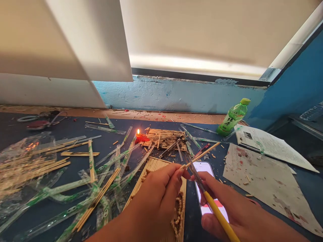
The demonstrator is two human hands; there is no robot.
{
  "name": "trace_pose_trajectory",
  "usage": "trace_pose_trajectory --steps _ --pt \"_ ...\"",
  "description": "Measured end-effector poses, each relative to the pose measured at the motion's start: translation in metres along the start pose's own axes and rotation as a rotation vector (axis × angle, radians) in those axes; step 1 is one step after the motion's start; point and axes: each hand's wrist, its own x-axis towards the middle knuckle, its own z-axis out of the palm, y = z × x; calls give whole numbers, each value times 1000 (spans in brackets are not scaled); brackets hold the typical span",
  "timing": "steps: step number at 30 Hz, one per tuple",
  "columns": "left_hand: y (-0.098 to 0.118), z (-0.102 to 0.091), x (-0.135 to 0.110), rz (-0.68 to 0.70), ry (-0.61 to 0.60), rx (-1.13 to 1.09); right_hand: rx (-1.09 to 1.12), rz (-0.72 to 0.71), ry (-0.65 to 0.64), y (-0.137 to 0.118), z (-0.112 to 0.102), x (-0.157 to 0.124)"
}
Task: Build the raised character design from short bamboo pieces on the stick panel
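Observation:
My left hand (156, 198) is closed, pinching a thin bamboo chopstick (208, 151) that points up to the right. My right hand (227, 205) is wrapped round a yellow-handled tool (218, 214). Its grey metal end lies across the chopstick just beyond my left fingertips; I cannot make out the exact kind of tool. Beneath my left hand lies a panel of sticks set side by side (156, 163), with a curved row of short stick pieces (178, 215) on it, partly hidden by the hand. A lit phone (202, 166) lies under my right hand.
A burning red candle (138, 137) stands beside a second, dirt-marked stick panel (165, 134). Torn clear wrappers (68, 188) and loose chopsticks (97, 198) cover the left. On the right are a green tea bottle (233, 117), an open book (272, 144) and a stained sheet (267, 181).

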Motion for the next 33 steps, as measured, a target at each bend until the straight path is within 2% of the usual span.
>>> trace_pose_trajectory --steps 3,9,14,20,24,27,31,33 --pt "2 2 -1 3 16 40 44 39 -70 -7 -2 8" --pt "1 2 -2 32 -26 60 65 37 -84 -9 1 9" --pt "1 2 -1 53 1 134 -45 23 -25 -10 4 6" --pt "5 2 0 24 -13 172 -109 -89 112 -11 9 7" --pt "7 1 -2 20 -13 145 -105 -116 109 -15 9 4" --pt "6 2 -1 -22 -13 60 -101 -97 94 -12 9 7" --pt "6 3 4 -210 -34 -290 -71 -133 48 2 11 14" --pt "7 1 8 -255 -52 -431 -67 -150 33 8 12 16"
